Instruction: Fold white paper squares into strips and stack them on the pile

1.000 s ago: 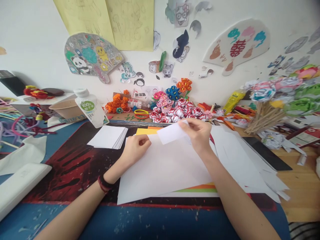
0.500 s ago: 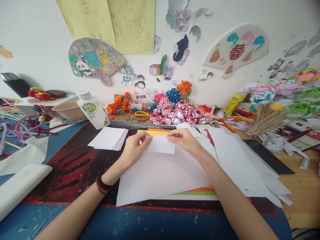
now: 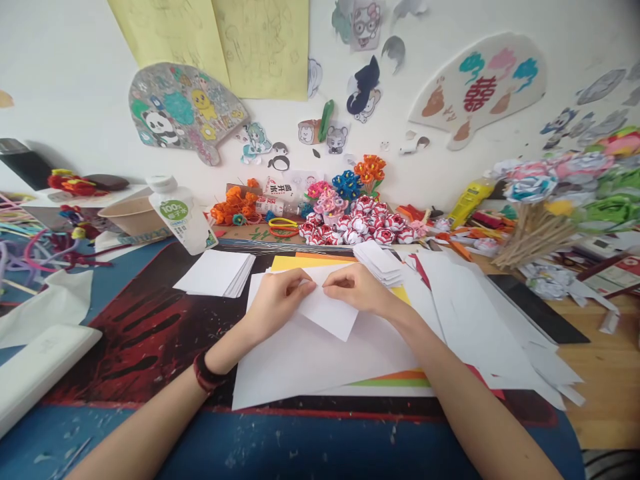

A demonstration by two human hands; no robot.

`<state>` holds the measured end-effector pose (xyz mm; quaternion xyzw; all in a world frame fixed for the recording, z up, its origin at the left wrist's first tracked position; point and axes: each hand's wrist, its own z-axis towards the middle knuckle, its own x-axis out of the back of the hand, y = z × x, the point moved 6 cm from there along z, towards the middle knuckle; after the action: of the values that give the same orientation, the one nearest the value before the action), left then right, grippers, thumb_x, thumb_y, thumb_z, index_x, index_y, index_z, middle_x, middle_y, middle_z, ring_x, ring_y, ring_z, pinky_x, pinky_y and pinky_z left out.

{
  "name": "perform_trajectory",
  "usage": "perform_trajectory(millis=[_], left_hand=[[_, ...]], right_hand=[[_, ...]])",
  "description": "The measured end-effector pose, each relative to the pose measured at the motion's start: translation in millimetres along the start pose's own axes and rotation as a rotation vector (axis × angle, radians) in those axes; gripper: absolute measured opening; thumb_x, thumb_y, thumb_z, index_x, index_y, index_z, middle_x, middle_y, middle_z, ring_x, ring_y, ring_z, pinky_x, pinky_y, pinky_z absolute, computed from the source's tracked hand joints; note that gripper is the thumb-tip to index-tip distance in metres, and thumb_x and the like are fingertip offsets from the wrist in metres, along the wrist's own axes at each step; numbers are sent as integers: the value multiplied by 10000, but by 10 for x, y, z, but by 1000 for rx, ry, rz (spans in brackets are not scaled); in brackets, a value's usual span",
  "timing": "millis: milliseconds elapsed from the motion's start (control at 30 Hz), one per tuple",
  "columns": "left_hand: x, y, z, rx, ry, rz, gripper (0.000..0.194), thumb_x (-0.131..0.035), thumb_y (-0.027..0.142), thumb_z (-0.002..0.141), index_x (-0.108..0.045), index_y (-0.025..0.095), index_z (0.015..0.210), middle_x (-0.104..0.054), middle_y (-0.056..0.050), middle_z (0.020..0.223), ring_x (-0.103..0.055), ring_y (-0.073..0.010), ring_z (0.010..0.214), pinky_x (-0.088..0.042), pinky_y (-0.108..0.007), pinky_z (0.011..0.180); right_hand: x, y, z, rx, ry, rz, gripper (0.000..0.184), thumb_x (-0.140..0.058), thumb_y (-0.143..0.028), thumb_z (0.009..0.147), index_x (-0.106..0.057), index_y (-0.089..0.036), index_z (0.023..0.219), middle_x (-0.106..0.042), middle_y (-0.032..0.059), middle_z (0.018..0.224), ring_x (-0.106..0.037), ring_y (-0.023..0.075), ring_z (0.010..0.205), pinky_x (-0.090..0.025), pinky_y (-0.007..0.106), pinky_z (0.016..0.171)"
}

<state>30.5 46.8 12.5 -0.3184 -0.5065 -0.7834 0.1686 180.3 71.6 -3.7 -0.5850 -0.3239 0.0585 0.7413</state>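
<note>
I count one small sheet (image 3: 333, 316), finger-pinched by left hand (image 3: 274, 303) and right hand (image 3: 357, 287); beyond: two paper stacks (image 3: 215, 272), one white bottle (image 3: 180, 217).

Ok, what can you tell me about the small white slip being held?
The slip is plain, thin and white, apparently paper, with straight edges and no visible print. The left grip and right grip pinch it near its far edge, partly covering it. It sits askew, one corner pointing toward the wearer, above a larger white sheet. Whether it touches that sheet or is folded, I can't tell.
</note>
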Motion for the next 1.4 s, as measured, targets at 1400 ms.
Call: perform_trajectory(millis=[1400], left_hand=[[251,79,-83,-18,358,30,235,-535,335,880,-671,174,778,-688,-8,734,-569,-131,638,-420,-230,632]], right_hand=[[310,9,-63,-54,119,-224,127,-540,-197,665,-591,-154,557,-503,-22,532,-448,101,533,-312,221,485]])
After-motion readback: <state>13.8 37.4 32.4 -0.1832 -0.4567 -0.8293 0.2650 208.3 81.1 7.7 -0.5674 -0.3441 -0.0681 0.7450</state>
